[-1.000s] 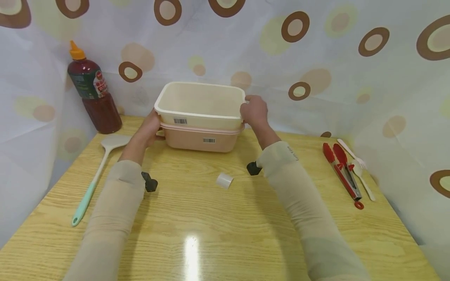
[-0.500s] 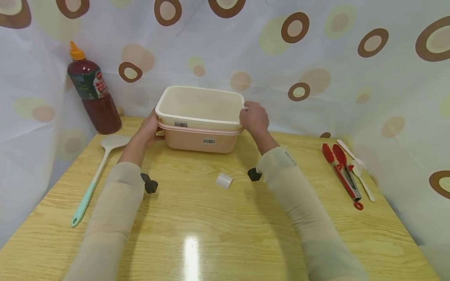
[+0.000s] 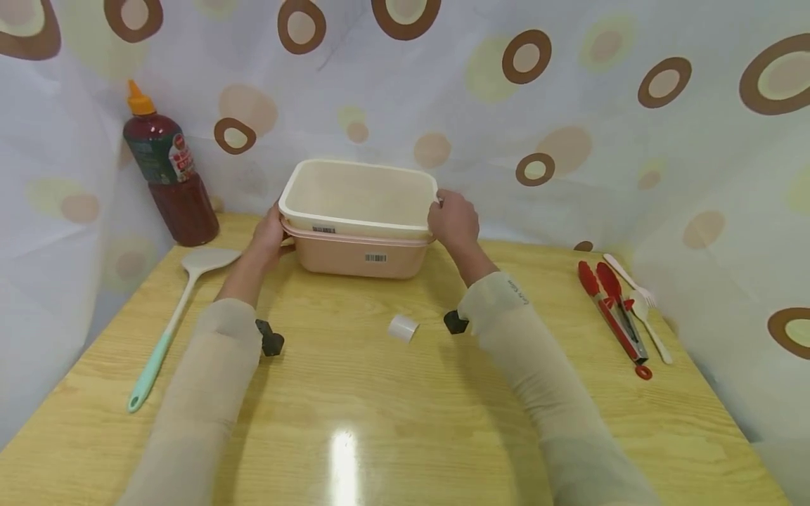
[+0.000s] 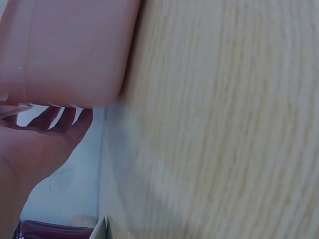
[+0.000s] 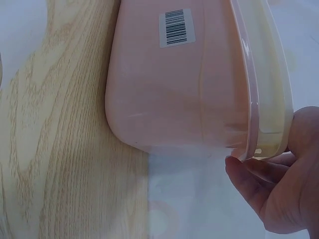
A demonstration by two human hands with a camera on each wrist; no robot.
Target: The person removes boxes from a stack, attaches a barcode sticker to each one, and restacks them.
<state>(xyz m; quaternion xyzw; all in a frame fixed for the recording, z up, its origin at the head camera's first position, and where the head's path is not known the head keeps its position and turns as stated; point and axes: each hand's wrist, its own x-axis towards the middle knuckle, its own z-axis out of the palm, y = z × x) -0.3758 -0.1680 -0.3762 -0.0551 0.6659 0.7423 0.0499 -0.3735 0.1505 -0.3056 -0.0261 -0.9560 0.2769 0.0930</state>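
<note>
A cream plastic bin point(image 3: 363, 221) sits nested inside a pink bin point(image 3: 335, 254), its rim standing a little above the pink one. The pair stands at the back of the table, against the patterned sheet. At the right end, my right hand point(image 3: 455, 216) grips the cream bin's rim, a fingertip close to the pink rim in the right wrist view. My left hand point(image 3: 268, 232) holds the pink bin's left end near the rim. Its fingers point(image 4: 65, 122) bear against the end wall in the left wrist view. A barcode label point(image 5: 176, 28) marks the pink side.
A sauce bottle point(image 3: 171, 183) stands at the back left, with a turner point(image 3: 171, 327) lying before it. In front of the bins lies a small white cylinder point(image 3: 403, 327). Red-tipped tongs point(image 3: 612, 313), a fork point(image 3: 629, 281) and a spoon point(image 3: 648, 323) lie at the right.
The cream bin has sunk lower into the pink bin, less of its side showing. My right hand has come down with it; my left hand stays at the left end.
</note>
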